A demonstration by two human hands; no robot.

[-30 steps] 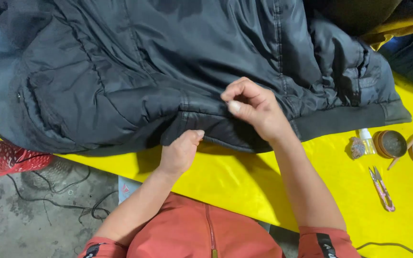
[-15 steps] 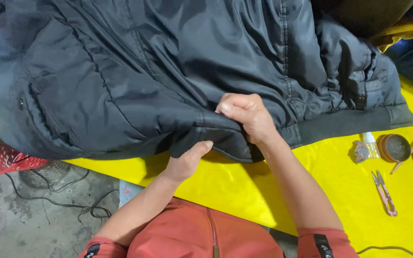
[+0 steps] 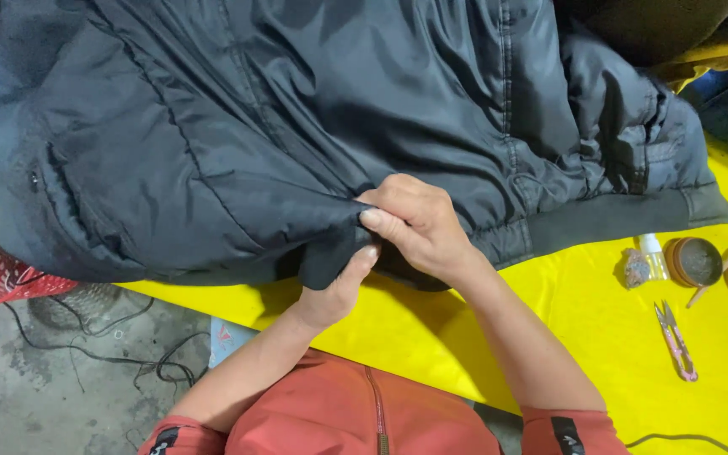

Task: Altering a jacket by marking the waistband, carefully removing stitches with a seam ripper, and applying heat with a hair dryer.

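Both hands pinch the black jacket (image 3: 313, 143)'s hem: left hand (image 3: 334, 286) under, right hand (image 3: 414, 223) over (snips (image 3: 676, 341) right of it, untouched).

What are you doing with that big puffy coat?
A person in a red top has a dark padded jacket spread over a yellow table. Both hands pinch the jacket's bottom edge: the left hand grips the hem from below, the right hand folds the fabric from above. To the right lie small thread snips, a little clear bottle and two round tins, all untouched.
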